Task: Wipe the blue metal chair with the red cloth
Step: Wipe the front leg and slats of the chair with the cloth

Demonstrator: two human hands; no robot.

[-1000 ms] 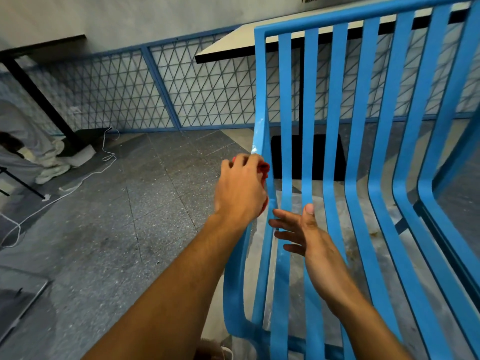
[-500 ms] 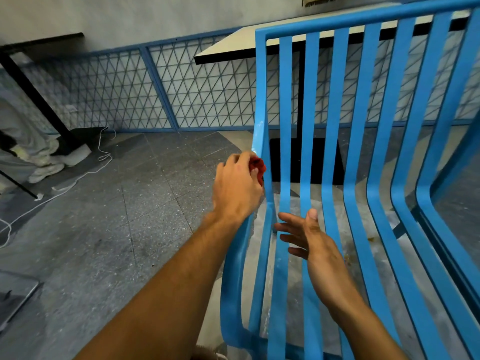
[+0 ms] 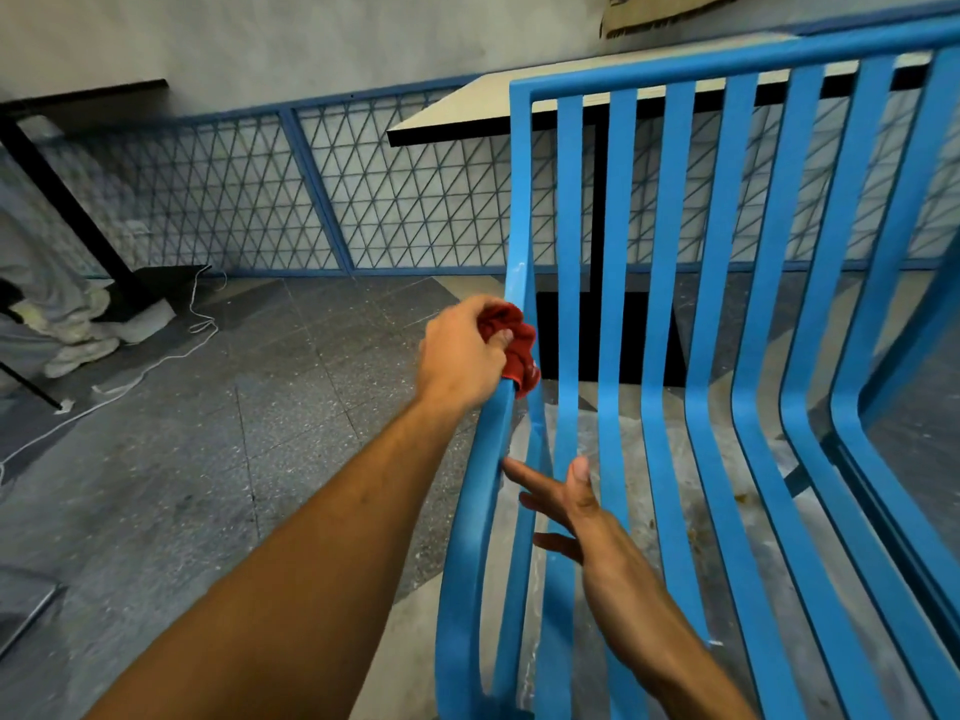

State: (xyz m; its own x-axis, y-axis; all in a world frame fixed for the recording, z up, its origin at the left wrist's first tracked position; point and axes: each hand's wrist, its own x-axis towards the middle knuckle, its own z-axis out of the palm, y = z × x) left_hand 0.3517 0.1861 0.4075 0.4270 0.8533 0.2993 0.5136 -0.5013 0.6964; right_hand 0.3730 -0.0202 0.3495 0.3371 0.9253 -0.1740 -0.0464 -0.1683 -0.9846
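The blue metal chair (image 3: 670,314) fills the right half of the view, its slatted back rising to a top rail and its slatted seat below. My left hand (image 3: 462,356) grips the bunched red cloth (image 3: 514,340) and holds it against the chair's left frame bar, where the back bends into the seat. My right hand (image 3: 566,501) hovers lower over the left seat slats with fingers spread and straight, its fingertips close to the left frame bar. It holds nothing.
A table (image 3: 467,111) with a dark leg stands behind the chair. A blue lattice fence (image 3: 260,189) runs along the wall. A white cable (image 3: 156,356) trails across the grey floor at left, near another person's legs and shoes (image 3: 67,330).
My left hand has slid the red cloth slightly up the left frame bar. My right hand has stretched its fingers further toward that bar.
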